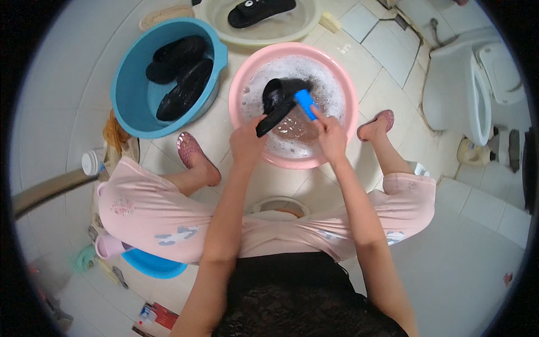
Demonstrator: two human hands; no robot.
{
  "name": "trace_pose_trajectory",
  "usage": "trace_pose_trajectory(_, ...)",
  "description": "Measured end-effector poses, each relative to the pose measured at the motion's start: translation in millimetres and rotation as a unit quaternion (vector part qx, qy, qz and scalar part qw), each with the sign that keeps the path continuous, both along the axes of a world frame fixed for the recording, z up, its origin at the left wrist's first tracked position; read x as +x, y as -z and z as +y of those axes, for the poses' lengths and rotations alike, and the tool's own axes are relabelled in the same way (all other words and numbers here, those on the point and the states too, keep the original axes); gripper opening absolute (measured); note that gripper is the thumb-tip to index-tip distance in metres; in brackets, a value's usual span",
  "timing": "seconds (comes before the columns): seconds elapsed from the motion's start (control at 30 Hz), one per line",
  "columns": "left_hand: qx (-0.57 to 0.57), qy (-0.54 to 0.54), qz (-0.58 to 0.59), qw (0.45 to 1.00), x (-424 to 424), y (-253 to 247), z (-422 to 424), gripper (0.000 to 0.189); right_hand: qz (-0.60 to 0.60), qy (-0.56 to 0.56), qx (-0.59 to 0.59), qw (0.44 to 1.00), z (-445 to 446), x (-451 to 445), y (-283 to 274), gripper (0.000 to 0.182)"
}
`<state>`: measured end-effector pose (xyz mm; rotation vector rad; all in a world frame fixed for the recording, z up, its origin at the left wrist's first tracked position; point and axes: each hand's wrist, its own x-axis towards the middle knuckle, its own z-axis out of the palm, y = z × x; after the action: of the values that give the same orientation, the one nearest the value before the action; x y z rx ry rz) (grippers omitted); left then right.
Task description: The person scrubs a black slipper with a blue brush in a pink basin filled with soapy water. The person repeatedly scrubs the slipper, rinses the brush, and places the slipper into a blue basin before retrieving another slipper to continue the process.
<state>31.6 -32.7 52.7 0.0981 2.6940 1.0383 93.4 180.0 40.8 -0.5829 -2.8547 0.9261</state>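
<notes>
My left hand [247, 143] grips one end of a black slide slipper [278, 110], holding it tilted over a pink plastic basin [236, 90]. Soapy, brownish water [297, 128] with white foam fills the basin. In my right hand [331, 134] is a blue brush [305, 102], its head up against the slipper near the strap. The bristles are hidden from this angle. Part of the slipper's far end reaches down to the foam.
A blue tub [139, 101] at the left holds several black slippers [185, 90]. Behind the pink basin, a cream basin [269, 40] holds another black slipper [261, 12] in water. A yellow bar [330, 22] lies beside it. A white toilet [452, 88] stands at right. My feet flank the pink basin.
</notes>
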Motion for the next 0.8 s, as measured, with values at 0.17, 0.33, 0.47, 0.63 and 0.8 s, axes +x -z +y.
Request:
trace_pose_trajectory(0.17, -0.016, 0.092, 0.036, 0.995, -11.3, -36.4, -23.3, 0.032, 0.039, 0.106, -0.220, 0.969, 25.8, 10.7, 34.3, 0.035)
trace_pose_trajectory(0.33, -0.182, 0.257, -0.013, 0.949, -15.8, -46.9, -11.6, 0.038, -0.030, 0.100, -0.228, 0.968, -6.0, 14.5, 34.6, 0.036)
trace_pose_trajectory(0.47, -0.204, 0.216, -0.151, 0.943, -35.4, -43.2, 33.7, 0.061, -0.054, 0.105, -0.254, 0.960, -16.3, 22.3, 29.9, 0.037)
trace_pose_trajectory(0.63, -0.156, 0.242, -0.142, 0.947, -50.7, 19.1, 48.2, 0.069, -0.039, 0.071, -0.249, 0.965, -22.2, 25.6, 41.2, 0.037)
trace_pose_trajectory(0.8, -0.028, 0.243, -0.182, 0.952, -43.9, -26.3, 14.4, 0.069, -0.052, 0.077, -0.106, 0.990, 4.6, 22.3, 46.1, 0.037)
